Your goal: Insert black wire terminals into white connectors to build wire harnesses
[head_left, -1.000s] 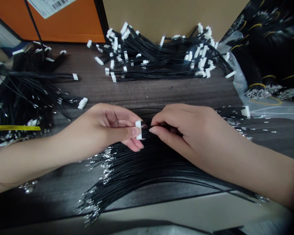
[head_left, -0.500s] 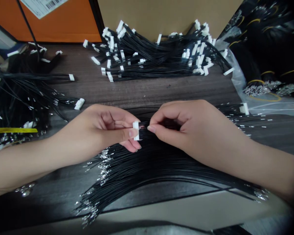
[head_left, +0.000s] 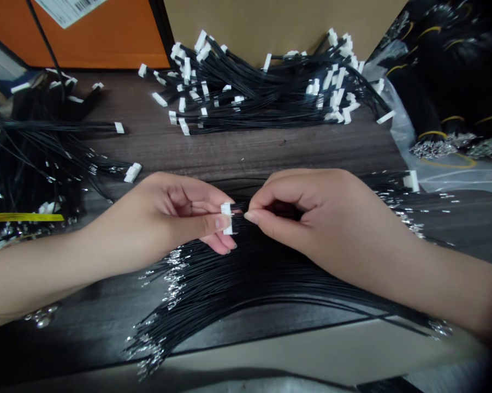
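**Midway on one white connector [head_left: 226,219], with many loose wires [head_left: 270,273] left**

Pinching the white connector, seemingly only partly wired, between the left hand's [head_left: 176,213] fingers above the counter [head_left: 213,155]. Gripping a thin wire [head_left: 238,211] just beside it with the right hand [head_left: 319,207], thumb and forefinger pressed together. Likely done with the white-ended cable pile [head_left: 266,90] behind; apparently not yet begun on the metal-tipped loose wires below.

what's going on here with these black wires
A person's left hand holds a small white plastic connector. Their right hand is pinched shut just beside it, though anything it grips is too small to make out. Below both hands, thin black wires with shiny metal tips lie on a dark wood-grain table. Farther back lies a pile of black cables with white connectors on their ends.
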Tool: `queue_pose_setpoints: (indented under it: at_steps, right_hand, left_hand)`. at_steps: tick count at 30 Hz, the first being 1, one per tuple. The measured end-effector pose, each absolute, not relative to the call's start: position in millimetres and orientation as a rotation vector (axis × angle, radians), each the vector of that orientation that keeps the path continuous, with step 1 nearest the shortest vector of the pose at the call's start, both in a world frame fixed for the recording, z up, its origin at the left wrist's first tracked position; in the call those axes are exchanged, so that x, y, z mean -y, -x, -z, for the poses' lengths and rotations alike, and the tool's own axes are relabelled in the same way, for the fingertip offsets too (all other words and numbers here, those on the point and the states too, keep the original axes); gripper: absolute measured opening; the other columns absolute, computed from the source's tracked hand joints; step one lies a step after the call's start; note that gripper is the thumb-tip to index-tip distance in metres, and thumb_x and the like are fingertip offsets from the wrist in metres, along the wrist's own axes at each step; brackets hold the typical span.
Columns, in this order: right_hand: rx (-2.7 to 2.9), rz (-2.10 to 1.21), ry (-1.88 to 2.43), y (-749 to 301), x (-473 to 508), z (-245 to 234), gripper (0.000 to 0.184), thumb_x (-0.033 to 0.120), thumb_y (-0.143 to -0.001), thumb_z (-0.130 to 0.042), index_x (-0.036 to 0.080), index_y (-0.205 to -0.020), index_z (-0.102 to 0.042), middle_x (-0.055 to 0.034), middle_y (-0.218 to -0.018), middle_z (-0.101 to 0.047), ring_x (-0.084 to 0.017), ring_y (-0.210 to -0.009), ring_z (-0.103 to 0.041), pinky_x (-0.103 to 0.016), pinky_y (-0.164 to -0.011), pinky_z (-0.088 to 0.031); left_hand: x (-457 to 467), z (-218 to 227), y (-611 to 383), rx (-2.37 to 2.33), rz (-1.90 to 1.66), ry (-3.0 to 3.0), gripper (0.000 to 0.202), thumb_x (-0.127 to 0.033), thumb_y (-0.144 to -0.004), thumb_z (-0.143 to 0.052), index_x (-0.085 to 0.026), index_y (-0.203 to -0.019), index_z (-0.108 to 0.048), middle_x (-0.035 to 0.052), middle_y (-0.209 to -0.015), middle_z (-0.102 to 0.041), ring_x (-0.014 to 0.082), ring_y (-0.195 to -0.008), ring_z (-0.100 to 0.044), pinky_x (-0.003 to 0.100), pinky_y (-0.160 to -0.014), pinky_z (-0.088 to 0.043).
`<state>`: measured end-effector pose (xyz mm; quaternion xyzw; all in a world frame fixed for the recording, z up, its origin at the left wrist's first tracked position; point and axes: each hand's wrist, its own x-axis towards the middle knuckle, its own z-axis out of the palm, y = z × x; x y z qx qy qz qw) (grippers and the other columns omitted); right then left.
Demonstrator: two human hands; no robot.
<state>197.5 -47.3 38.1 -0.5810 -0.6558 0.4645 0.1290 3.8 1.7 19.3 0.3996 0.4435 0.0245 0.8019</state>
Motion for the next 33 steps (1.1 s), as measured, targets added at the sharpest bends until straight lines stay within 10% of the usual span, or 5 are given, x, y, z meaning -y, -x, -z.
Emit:
queue_pose_setpoints:
  at_steps: [12, 18, 24, 33]
  right_hand:
    - [2.069, -1.159, 1.611, -196.2, 46.8, -35.2, 0.016, 0.015, -0.086, -0.059, 0.016, -0.072, -0.066, 0.0047, -0.069, -0.060, -0.005, -0.063, -0.052, -0.018, -0.062, -0.039]
    - [2.349, -0.773, 1.538, -192.7, 52.8, -64.0, 0.011, 0.019, -0.089, -0.057, 0.018, -0.099, -0.061, -0.0035, -0.101, -0.059, -0.013, -0.089, -0.055, -0.025, -0.075, -0.044]
    - [2.602, -1.098, 1.119, -141.7, 86.1, -76.8, 0.019, 0.010, -0.083, -0.051, 0.020, -0.066, -0.055, -0.0029, -0.071, -0.053, -0.017, -0.066, -0.048, -0.032, -0.064, -0.046]
    - [2.667, -1.158, 1.096, -121.9, 99.1, -64.0, 0.019, 0.000, -0.076, -0.048, 0.016, -0.070, -0.057, -0.0048, -0.075, -0.057, -0.020, -0.070, -0.053, -0.035, -0.060, -0.050]
  left_hand:
    - [-2.0, -10.4, -2.5, -0.877, -0.081, -0.826, 0.007, -0.008, -0.078, -0.067, -0.014, -0.078, -0.071, -0.0031, -0.065, -0.074, 0.0143, -0.062, -0.073, 0.017, -0.060, -0.060]
    - [-0.5, -6.4, -3.8, -0.839, -0.150, -0.699, 0.004, -0.009, -0.080, -0.067, -0.011, -0.079, -0.070, -0.0009, -0.066, -0.073, 0.0120, -0.064, -0.072, 0.017, -0.063, -0.060]
    - [-1.1, -4.8, -2.3, -0.804, -0.180, -0.639, 0.013, -0.003, -0.080, -0.063, -0.011, -0.072, -0.067, -0.0027, -0.059, -0.069, 0.0122, -0.061, -0.071, 0.019, -0.062, -0.060]
    - [-1.3, -1.5, 0.4, -0.733, -0.186, -0.650, 0.011, -0.004, -0.081, -0.062, -0.010, -0.072, -0.066, -0.0005, -0.064, -0.068, 0.0142, -0.066, -0.071, 0.024, -0.066, -0.061]
